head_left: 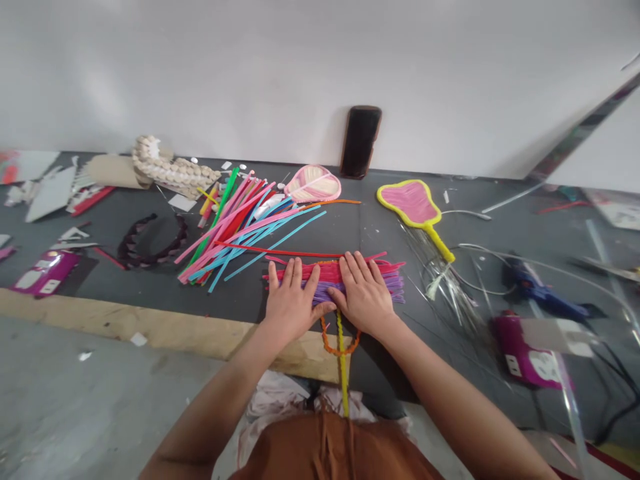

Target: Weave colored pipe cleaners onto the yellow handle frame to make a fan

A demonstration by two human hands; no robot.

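Both my hands lie flat on a row of red and purple pipe cleaners at the table's front edge. My left hand presses the left part with its fingers spread. On the right part rests my right hand, fingers stretched out, its thumb near the left thumb. Below them an orange twisted pipe cleaner loop and a yellow pipe cleaner stem stick out toward me. One loose red pipe cleaner lies just beyond the fingertips. How the strands join under my palms is hidden.
Loose coloured pipe cleaners lie at the left, near a dark headband. A pink and yellow paddle shape lies at the right. A phone leans on the wall. A blue glue gun and a purple box sit far right.
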